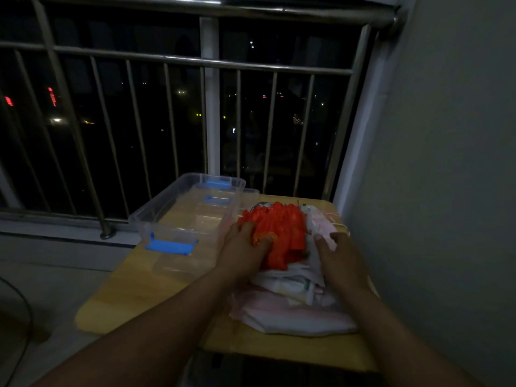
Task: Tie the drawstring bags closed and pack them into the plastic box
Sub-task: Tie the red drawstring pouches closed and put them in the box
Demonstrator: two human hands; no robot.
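A heap of red-orange drawstring bags (282, 233) lies on top of a pile of white and pink cloth bags (293, 308) on a small yellow table (134, 300). My left hand (245, 250) rests on the left side of the red heap, its fingers curled into the red fabric and strings. My right hand (339, 258) lies on the white bags just right of the red heap, fingers fairly straight. A clear plastic box (184, 216) with blue latches stands open to the left of the bags, with nothing visible inside it.
The box's clear lid (251, 192) lies behind it at the table's back edge. A metal window railing (173, 60) runs behind the table, and a grey wall (446, 191) stands close on the right. The room is dim.
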